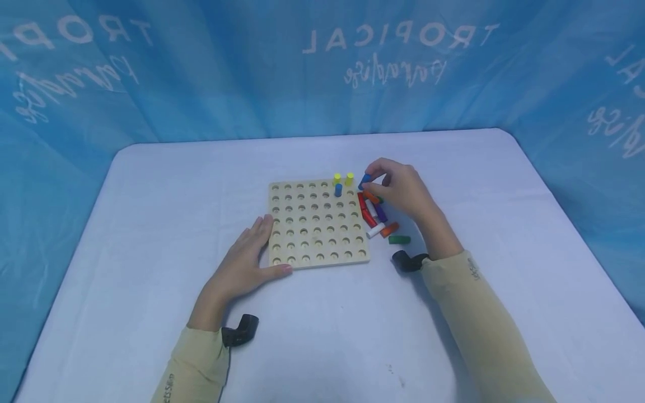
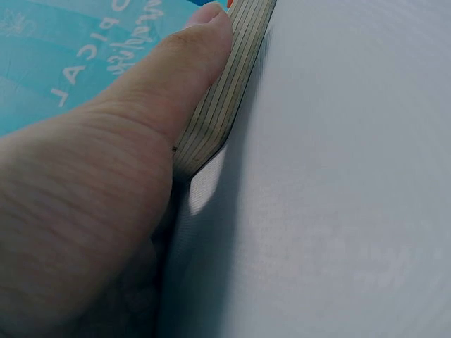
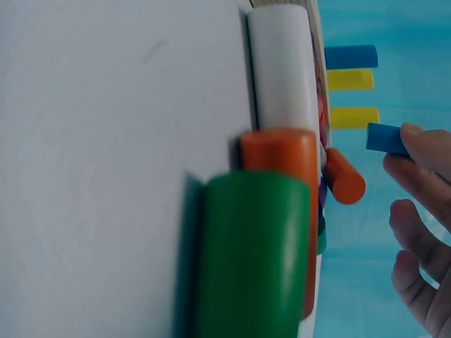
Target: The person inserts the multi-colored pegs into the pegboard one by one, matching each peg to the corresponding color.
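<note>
A square wooden pegboard (image 1: 314, 238) with rows of round holes lies on the table. Two yellow pegs (image 1: 349, 179) stand upright along its far edge at the right, and a blue peg (image 1: 338, 191) stands just in front of them. My right hand (image 1: 403, 187) pinches another blue peg (image 3: 384, 139) between thumb and fingertip, beside the board's far right corner. My left hand (image 1: 242, 268) rests against the near left corner, fingers along the left edge, thumb (image 2: 190, 63) on the near edge.
Right of the board lies a loose pile of pegs: red (image 1: 369, 218), white (image 1: 375, 230), orange (image 1: 389, 229), purple (image 1: 380, 212) and green (image 1: 400, 239). A white cloth (image 1: 151, 252) covers the table. Blue printed curtains (image 1: 252, 84) hang behind and at the sides.
</note>
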### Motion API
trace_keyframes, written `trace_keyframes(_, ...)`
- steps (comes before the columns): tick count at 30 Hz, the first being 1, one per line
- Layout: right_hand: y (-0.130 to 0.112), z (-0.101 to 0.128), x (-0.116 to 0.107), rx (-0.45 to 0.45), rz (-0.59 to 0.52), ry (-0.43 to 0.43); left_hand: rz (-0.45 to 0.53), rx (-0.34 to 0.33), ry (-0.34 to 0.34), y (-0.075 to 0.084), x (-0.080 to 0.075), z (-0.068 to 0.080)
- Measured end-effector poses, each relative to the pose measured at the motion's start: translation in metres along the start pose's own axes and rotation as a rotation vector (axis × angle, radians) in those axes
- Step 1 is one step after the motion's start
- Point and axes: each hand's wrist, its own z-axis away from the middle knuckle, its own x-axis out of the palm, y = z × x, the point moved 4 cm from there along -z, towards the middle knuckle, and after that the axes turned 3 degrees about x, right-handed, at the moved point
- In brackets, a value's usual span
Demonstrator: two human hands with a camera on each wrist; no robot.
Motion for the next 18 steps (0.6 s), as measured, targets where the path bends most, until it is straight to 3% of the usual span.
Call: trace_keyframes(18, -0.011, -0.008, 0.016, 0.005, 0.063, -0.071, 0.009, 0.016, -0.007, -0.001, -0.002, -0.001)
